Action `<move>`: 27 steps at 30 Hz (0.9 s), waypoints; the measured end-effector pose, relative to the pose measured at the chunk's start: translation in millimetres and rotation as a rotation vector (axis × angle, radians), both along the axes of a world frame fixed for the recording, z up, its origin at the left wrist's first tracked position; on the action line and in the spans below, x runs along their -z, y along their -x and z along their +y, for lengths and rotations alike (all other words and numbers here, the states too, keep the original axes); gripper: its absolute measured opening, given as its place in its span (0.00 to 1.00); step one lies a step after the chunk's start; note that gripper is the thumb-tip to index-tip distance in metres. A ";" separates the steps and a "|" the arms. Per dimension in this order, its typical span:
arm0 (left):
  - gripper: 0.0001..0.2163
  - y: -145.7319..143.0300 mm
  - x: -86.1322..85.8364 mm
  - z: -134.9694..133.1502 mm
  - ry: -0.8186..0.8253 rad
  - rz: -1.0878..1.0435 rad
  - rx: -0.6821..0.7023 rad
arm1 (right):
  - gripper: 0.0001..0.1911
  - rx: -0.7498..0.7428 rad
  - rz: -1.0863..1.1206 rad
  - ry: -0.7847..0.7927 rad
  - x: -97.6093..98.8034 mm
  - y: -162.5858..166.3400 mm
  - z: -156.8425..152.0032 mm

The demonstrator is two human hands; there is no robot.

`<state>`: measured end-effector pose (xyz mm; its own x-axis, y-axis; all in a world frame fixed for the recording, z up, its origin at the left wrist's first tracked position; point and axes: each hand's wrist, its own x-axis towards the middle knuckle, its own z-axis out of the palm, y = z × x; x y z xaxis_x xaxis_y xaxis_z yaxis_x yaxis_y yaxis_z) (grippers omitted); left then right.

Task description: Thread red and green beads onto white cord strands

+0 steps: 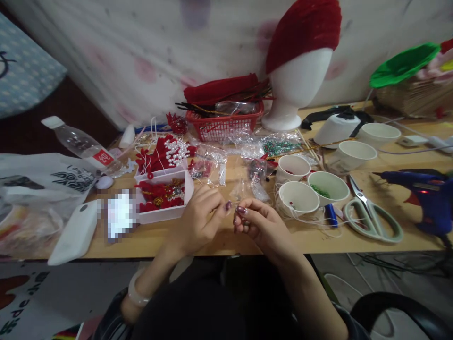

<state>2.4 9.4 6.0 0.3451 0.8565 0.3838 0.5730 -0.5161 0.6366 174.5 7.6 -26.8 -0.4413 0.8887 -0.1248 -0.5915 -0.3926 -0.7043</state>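
Close together over the front of the wooden table (226, 243), my two hands almost meet at the fingertips. My left hand (201, 219) has its thumb and forefinger pressed together, and whatever is pinched there is too small to name. My right hand (264, 226) is closed in a pinch too, its fingers curled, with something tiny at the tips that I cannot make out. Left of my hands is a white box (161, 217) of red and gold ornaments. Just beyond my fingers lie clear plastic bags (260, 186) of small beads.
Paper cups (299, 198), scissors (371, 212), a blue spool (331, 215) and a blue glue gun (423, 189) lie to the right. A red basket (224, 126) and a white mannequin head (300, 85) stand behind. A bottle (83, 144) and white phone (74, 231) are left.
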 end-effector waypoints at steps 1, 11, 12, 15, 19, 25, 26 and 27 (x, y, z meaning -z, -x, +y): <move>0.16 -2.2 1.7 0.8 0.117 -0.144 -0.022 | 0.11 0.001 -0.004 0.006 0.7 -1.3 0.8; 0.17 -12.0 10.4 9.2 0.401 -0.193 0.129 | 0.11 -0.062 -0.001 0.062 8.4 -4.3 7.9; 0.18 -12.4 10.5 9.6 0.451 -0.216 0.149 | 0.11 -0.054 -0.003 0.066 9.5 -3.9 8.9; 0.22 -13.0 13.2 9.5 0.634 -0.484 0.105 | 0.11 -0.078 0.012 0.092 12.9 -2.5 11.3; 0.22 -14.1 20.1 8.7 0.771 -0.821 -0.016 | 0.09 -0.167 0.084 0.085 15.0 -0.5 11.6; 0.20 -13.7 28.7 5.1 0.830 -0.814 -0.113 | 0.07 -0.224 0.201 0.112 12.2 0.4 9.6; 0.20 -13.2 29.3 4.3 0.841 -0.817 -0.118 | 0.08 -0.226 0.217 0.112 11.4 0.0 9.4; 0.20 -12.9 29.4 3.8 0.848 -0.826 -0.121 | 0.09 -0.225 0.235 0.111 10.6 -0.4 9.2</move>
